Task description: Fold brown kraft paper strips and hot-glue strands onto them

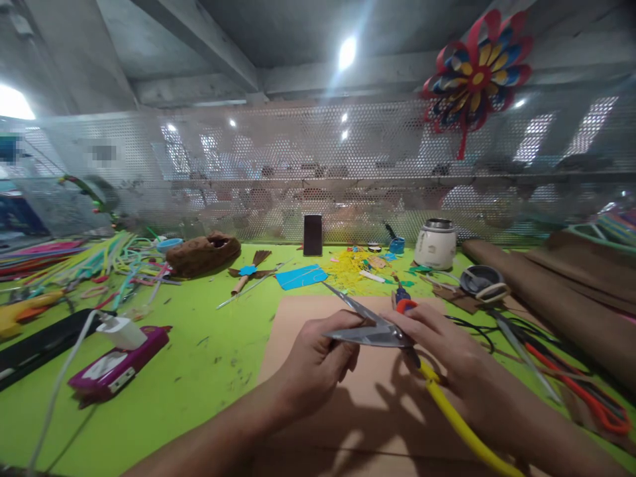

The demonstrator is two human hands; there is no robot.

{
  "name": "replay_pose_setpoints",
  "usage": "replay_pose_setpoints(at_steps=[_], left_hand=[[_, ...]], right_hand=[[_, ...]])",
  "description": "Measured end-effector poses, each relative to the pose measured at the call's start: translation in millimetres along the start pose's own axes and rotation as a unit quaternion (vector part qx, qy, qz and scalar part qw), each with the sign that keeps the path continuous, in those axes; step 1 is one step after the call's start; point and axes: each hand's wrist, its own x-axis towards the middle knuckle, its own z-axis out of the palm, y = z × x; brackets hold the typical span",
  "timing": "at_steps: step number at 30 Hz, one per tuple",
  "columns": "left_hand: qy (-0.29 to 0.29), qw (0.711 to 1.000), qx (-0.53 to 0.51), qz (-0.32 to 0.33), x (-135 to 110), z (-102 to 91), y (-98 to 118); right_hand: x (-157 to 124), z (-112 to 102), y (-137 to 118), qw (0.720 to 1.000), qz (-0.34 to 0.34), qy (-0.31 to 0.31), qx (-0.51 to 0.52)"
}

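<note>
My right hand (447,338) is wrapped round the handles of a pair of scissors (380,331). The scissors' blades are spread apart and point left. Along the lower side of that hand, a long yellow strip or handle (462,424) runs down to the bottom edge. My left hand (318,351) is closed in a pinch around the blades' tip end, the lower blade passing in front of its fingers. Whatever the left fingers hold is hidden or too small to name. Beneath both hands lies a tan board or sheet (293,324).
Blue paper (302,277), yellow shreds (350,268) and a phone (313,235) are beyond the board. A purple power strip (122,371) lies left. A white jar (435,245), brown rolls (536,311) and orange-handled scissors (581,384) stand or lie right.
</note>
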Motion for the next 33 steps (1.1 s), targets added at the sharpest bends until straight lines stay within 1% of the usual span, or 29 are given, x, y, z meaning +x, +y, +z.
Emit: replay_pose_setpoints(at_steps=[3,7,13,18,21,23,24,27,29,33], left_hand=[[-0.005,1.0,-0.003,0.002,-1,1.1,-1],[-0.002,0.999,-0.045,0.011,-1,3.1,-3],[-0.006,0.995,-0.1,-0.02,1,4.4,1],[-0.011,0.994,-0.102,-0.046,2,2.6,3],[-0.005,0.995,-0.088,-0.047,3,1.0,2],[-0.01,0.995,-0.084,-0.045,3,0.9,1],[-0.016,0.995,-0.084,-0.047,3,1.2,1],[-0.027,0.995,-0.089,-0.047,3,2.9,1],[-0.027,0.994,-0.101,-0.043,3,3.9,0],[-0.035,0.992,-0.117,-0.034,3,4.6,-2]], right_hand=[[-4,0,-2,1.0,0.002,0.006,-0.011],[-6,0,-1,1.0,-0.001,-0.002,-0.021],[-6,-1,7,0.999,-0.016,-0.006,-0.049],[-6,-1,5,0.999,-0.019,0.011,-0.045],[-4,-2,2,0.999,-0.027,0.023,-0.031],[-1,-3,2,0.999,-0.018,0.041,-0.025],[0,-3,4,0.998,-0.006,0.059,-0.021],[4,-3,12,0.99,0.041,0.137,-0.013],[5,-3,20,0.982,0.072,0.176,-0.014],[5,-9,37,0.971,0.129,0.194,-0.057]])
